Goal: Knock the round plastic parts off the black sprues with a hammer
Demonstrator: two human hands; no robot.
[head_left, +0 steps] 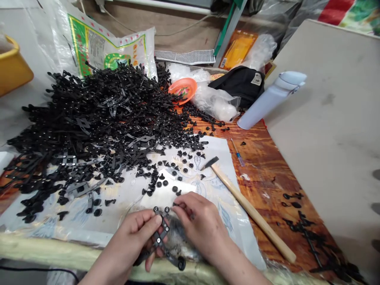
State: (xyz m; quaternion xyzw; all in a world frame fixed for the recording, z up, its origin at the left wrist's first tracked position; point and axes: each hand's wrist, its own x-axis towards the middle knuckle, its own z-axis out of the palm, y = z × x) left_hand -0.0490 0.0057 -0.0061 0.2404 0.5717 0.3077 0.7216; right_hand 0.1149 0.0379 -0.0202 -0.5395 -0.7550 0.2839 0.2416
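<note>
Near the front edge of the table, my left hand (139, 231) grips a black jointed linkage (159, 240) with silver rivets and round black caps, the thumb pressed on its upper part. My right hand (198, 221) is just to the right of the linkage's top end, its thumb and fingers pinched together. A small dark piece shows at those fingertips, too hidden to name. Behind both hands, loose black round caps (165, 183) lie on a white sheet (190, 188). A large heap of black linkages (103, 107) covers the left and back of the table.
A hammer (252, 211) with a wooden handle lies right of my hands, a small screwdriver (238, 153) beyond it. Further back are an orange plate (185, 90), a pale blue bottle (267, 101) and a black bag (245, 85). More black parts (308, 237) lie at the right edge.
</note>
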